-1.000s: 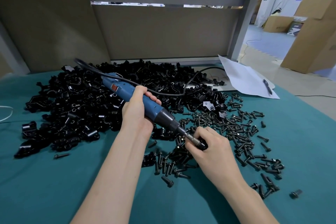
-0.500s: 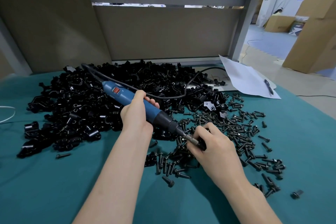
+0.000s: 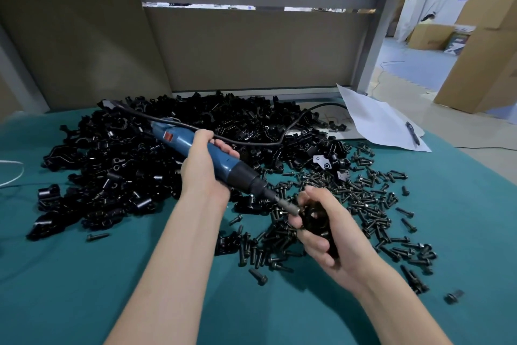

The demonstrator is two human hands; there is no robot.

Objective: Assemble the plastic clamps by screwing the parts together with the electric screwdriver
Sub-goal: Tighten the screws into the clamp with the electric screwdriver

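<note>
Crowding the teal table [image 3: 84,288]: one clamp heap [image 3: 167,154], scattered screws [image 3: 372,204], one pen [image 3: 412,133]. Left hand [image 3: 202,169] gripping screwdriver [image 3: 212,157]; right hand [image 3: 327,232] closed around clamp [image 3: 316,218].

Blue electric screwdriver [image 3: 212,158] tilted down-right, bit against blurred black clamp [image 3: 317,220], apparently partly assembled

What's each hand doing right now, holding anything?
Left hand: closed around the blue electric screwdriver.
Right hand: closed on a black clamp part, with the screwdriver's bit tip against it.
</note>
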